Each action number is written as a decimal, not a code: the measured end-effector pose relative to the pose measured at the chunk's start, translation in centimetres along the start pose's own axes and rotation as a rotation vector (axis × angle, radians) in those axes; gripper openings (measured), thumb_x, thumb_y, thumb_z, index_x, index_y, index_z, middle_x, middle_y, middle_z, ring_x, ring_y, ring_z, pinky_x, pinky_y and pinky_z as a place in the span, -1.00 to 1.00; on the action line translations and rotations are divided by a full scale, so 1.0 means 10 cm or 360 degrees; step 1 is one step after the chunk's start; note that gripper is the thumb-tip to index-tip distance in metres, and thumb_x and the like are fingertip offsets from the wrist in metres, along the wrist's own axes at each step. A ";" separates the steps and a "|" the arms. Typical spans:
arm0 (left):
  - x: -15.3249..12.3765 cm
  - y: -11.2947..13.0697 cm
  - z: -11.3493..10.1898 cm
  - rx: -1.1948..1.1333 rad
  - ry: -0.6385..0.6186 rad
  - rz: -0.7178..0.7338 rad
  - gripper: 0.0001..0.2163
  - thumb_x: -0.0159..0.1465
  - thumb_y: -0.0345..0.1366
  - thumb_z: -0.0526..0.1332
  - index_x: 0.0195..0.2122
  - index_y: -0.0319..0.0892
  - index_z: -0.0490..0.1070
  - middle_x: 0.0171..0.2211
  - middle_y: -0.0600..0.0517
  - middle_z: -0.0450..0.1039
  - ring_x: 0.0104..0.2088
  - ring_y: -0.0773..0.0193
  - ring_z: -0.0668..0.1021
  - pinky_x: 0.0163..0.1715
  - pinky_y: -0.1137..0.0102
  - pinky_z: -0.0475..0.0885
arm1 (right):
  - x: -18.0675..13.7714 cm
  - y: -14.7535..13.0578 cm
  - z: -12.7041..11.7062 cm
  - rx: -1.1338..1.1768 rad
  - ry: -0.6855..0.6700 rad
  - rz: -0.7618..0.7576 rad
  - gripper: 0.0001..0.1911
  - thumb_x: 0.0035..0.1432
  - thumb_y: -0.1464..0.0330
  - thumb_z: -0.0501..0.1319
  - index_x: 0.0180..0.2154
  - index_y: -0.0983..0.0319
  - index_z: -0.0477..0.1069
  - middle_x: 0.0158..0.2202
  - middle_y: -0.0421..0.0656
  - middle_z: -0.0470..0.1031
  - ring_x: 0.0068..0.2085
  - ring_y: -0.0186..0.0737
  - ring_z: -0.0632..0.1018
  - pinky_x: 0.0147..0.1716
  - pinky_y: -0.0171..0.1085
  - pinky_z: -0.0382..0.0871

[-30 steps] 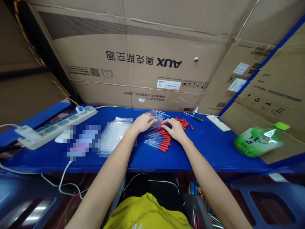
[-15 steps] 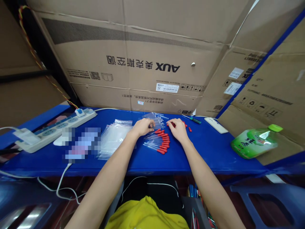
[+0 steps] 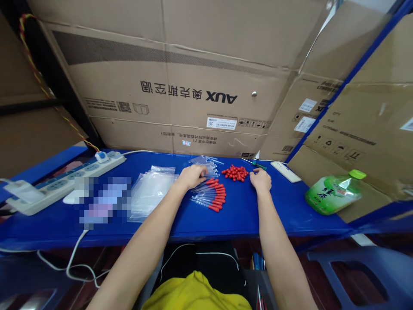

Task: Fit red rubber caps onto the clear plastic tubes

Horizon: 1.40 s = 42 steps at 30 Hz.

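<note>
On the blue table (image 3: 232, 215) lies a row of clear tubes with red caps (image 3: 213, 196). My left hand (image 3: 192, 175) rests on the far end of this row, fingers curled over the clear tubes; what it grips is hidden. Behind it lie several uncapped clear tubes (image 3: 206, 161). A small heap of loose red caps (image 3: 236, 172) sits to the right of them. My right hand (image 3: 261, 180) is just right of that heap, fingers curled down on the table beside a loose cap.
A stack of clear plastic bags (image 3: 150, 191) lies left of the tubes. A white power strip (image 3: 61, 181) runs along the left. A green screwdriver (image 3: 258, 164), a white remote-like device (image 3: 285, 172) and a green bottle (image 3: 332, 192) lie at the right. Cardboard boxes (image 3: 180, 94) wall the back.
My right hand has moved from the capped tubes to the right, past the heap of red caps, which now shows. My left hand has stayed on the tubes.
</note>
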<state>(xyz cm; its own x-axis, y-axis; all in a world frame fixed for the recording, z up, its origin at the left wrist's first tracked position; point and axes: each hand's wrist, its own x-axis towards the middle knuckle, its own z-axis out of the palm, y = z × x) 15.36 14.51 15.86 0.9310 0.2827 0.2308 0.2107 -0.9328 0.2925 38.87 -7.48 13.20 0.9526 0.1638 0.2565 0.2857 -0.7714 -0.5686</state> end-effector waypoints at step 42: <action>0.02 0.13 0.02 -0.0276 0.0276 0.0142 -0.70 0.54 -0.13 -0.10 -0.15 -0.12 0.34 -0.17 -0.09 0.56 -0.13 0.07 0.60 -0.12 0.26 0.43 | -0.75 -0.79 0.10 0.1099 -0.0337 -0.1248 -0.69 0.25 0.30 0.27 0.02 0.18 0.49 -0.16 -0.08 0.64 -0.21 -0.10 0.60 -0.13 -0.13 0.50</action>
<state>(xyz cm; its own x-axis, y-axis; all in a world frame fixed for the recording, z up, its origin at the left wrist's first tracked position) 15.88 13.31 16.06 0.8756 0.2492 0.4139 0.0620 -0.9075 0.4154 29.55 -2.05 14.97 0.4566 0.6182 0.6398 0.7613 0.1006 -0.6405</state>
